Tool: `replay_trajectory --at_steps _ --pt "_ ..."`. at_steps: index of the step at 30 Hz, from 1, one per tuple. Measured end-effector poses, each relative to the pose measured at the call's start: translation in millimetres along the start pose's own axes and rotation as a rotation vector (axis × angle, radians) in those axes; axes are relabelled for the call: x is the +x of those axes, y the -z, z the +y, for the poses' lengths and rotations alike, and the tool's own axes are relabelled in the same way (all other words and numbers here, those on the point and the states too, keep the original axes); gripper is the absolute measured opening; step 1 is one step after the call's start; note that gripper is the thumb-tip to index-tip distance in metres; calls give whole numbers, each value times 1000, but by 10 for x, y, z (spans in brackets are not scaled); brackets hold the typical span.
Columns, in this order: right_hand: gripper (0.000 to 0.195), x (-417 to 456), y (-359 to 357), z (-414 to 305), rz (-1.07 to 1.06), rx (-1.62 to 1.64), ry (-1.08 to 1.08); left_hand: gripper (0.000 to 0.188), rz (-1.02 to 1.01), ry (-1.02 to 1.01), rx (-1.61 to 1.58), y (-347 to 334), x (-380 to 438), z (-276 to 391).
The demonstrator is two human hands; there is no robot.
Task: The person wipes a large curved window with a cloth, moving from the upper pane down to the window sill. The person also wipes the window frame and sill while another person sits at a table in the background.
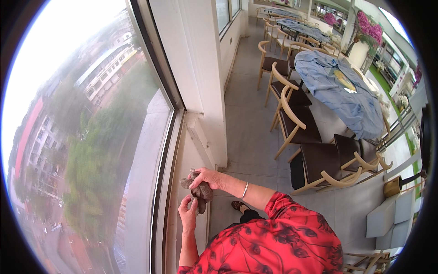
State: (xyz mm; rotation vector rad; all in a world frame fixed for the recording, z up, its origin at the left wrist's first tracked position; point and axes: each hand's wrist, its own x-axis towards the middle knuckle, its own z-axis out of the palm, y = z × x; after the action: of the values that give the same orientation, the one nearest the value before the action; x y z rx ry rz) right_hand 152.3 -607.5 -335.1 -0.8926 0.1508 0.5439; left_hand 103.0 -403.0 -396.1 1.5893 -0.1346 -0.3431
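A bunched grey-brown cloth hangs between my hands, close to the window ledge. My right hand, with a silver bangle on the wrist, grips its upper part, and folds stick out past the fingers. Below it, my left hand pinches the near edge of the cloth between thumb and fingers. Left of both hands runs the window frame with its large glass pane. The cloth is apart from the glass. Part of it is hidden behind the right hand.
A white pillar stands just beyond the hands. To the right are wooden chairs with dark seats around a table draped in a blue cloth. Grey boxes sit at the lower right. Buildings and trees show outside, far below.
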Motion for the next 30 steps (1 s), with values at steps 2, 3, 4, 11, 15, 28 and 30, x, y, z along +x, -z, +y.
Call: replay_trajectory --at_steps 2,3,4,11,15,28,30 --pt "39 42 133 -76 -13 26 -3 24 5 31 -103 -149 145 13" --pt "40 76 199 -107 -8 23 -2 19 10 52 -152 -211 197 19" --pt "40 113 261 -146 -4 20 0 21 -6 31 -149 -252 280 19" --pt "42 230 666 -496 28 21 27 16 -17 117 -125 -602 732 217" --pt "44 433 953 -470 55 -9 35 16 95 168 -95 -655 940 229" --pt "38 795 1844 92 66 -71 -80 26 111 281 -383 -737 1199 311" --pt "35 848 1912 154 47 -99 -163 26 78 301 -446 -789 1199 426"
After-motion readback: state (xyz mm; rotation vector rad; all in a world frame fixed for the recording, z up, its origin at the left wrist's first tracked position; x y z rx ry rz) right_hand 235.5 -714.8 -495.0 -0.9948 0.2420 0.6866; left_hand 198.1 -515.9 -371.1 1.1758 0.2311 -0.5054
